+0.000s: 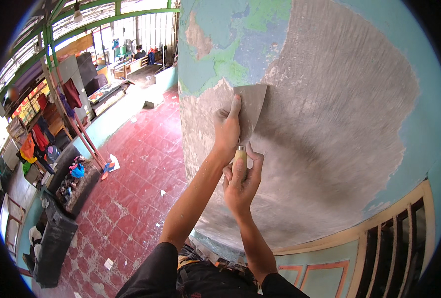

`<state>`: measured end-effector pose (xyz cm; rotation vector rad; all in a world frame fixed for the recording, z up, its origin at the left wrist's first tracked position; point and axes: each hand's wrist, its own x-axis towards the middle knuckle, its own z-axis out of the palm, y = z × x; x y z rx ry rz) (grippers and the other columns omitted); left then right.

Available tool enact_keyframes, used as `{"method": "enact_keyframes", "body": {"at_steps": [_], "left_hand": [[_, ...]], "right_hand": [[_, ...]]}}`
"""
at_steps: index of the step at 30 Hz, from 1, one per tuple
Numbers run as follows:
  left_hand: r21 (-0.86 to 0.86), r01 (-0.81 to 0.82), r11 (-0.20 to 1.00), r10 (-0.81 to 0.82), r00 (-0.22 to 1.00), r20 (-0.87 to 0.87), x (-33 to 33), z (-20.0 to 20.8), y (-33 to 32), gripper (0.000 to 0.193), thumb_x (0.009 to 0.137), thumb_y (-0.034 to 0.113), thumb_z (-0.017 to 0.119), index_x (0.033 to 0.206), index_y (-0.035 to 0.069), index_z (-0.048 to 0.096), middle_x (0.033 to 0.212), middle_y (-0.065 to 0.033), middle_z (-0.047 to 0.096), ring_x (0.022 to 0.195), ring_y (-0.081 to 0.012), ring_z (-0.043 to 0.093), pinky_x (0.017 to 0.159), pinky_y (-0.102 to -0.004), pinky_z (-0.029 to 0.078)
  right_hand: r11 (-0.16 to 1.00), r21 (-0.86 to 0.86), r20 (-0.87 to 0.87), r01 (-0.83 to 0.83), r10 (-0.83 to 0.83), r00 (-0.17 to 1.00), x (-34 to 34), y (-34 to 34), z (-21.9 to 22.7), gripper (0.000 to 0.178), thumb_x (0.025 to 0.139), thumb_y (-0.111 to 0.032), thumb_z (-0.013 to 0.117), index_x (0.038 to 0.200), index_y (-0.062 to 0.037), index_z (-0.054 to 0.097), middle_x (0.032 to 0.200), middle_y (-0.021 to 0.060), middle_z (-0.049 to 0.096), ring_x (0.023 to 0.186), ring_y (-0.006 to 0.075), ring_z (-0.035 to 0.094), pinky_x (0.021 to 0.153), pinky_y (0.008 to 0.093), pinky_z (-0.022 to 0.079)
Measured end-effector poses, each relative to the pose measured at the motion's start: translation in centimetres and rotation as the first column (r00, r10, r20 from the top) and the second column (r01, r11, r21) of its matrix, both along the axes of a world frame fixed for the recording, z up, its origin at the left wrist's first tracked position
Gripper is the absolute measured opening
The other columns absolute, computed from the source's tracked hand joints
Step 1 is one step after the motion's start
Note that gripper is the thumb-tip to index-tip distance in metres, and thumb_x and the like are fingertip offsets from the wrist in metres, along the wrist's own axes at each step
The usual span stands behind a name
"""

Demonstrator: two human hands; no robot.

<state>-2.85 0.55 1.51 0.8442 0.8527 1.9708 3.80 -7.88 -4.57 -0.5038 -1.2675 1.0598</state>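
Note:
A wide scraper with a grey metal blade (253, 105) is held up against the wall (330, 94), its broad edge upward. My right hand (242, 185) is closed around its pale yellow handle (240, 157), which has a metal end cap. My left hand (228, 124) grips the blade's left side, thumb pressed along the blade's face and the other fingers curled. Dust coats the fingers of both hands. Around the blade the wall is bare grey plaster; patches of green and blue paint (240, 54) remain above and to its left.
Red floor tiles (131, 169) with scattered paint flakes lie left of the wall. A dark sofa (56, 238) and hanging clothes (34, 141) stand farther left. At lower right are a barred wooden window (394, 243) and a pale green panel (325, 270).

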Motion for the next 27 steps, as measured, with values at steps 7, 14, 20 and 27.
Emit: {"method": "enact_keyframes", "body": {"at_steps": [7,14,20,27], "left_hand": [[-0.022,0.014,1.000,-0.014,1.000,0.004,-0.1,-1.2,0.2,0.047,0.096,0.037,0.057,0.058,0.010,0.057,0.053,0.0061,0.046,0.045,-0.0031,0.035,0.041,-0.0257,0.024],[-0.034,0.012,0.999,-0.010,0.999,0.051,-0.4,1.0,0.2,0.046,0.096,0.037,0.057,0.059,0.009,0.058,0.054,0.0058,0.047,0.046,-0.0027,0.035,0.042,-0.0252,0.025],[-0.041,0.012,0.999,-0.013,0.999,-0.034,-0.1,-0.9,-0.2,0.046,0.097,0.037,0.057,0.060,0.008,0.059,0.055,0.0050,0.048,0.047,-0.0041,0.037,0.043,-0.0250,0.026],[0.095,-0.036,0.995,0.033,0.999,0.029,-2.2,3.2,0.8,0.045,0.096,0.040,0.056,0.072,0.003,0.063,0.066,0.0012,0.055,0.058,-0.0053,0.043,0.050,-0.0249,0.033]], "right_hand": [[1.000,-0.002,-0.029,0.003,-0.003,1.000,0.1,-0.2,-0.7,0.027,0.101,-0.013,0.040,0.122,0.0041,0.038,0.066,0.0012,0.047,0.057,0.0037,0.042,0.050,0.0202,0.035],[1.000,0.030,-0.013,0.011,-0.011,1.000,-0.5,0.7,0.2,0.025,0.102,-0.013,0.040,0.120,0.0041,0.038,0.065,0.0011,0.047,0.057,0.0033,0.041,0.050,0.0200,0.036],[0.999,0.037,-0.041,0.020,-0.018,0.999,-0.1,0.9,-1.8,0.022,0.102,-0.020,0.044,0.120,-0.0085,0.040,0.068,-0.0003,0.046,0.053,0.0010,0.038,0.042,0.0162,0.028],[0.998,0.054,0.030,-0.013,0.012,0.999,-1.3,2.5,3.4,0.024,0.101,-0.025,0.047,0.117,-0.0077,0.044,0.067,-0.0004,0.047,0.052,0.0007,0.039,0.041,0.0163,0.027]]}}
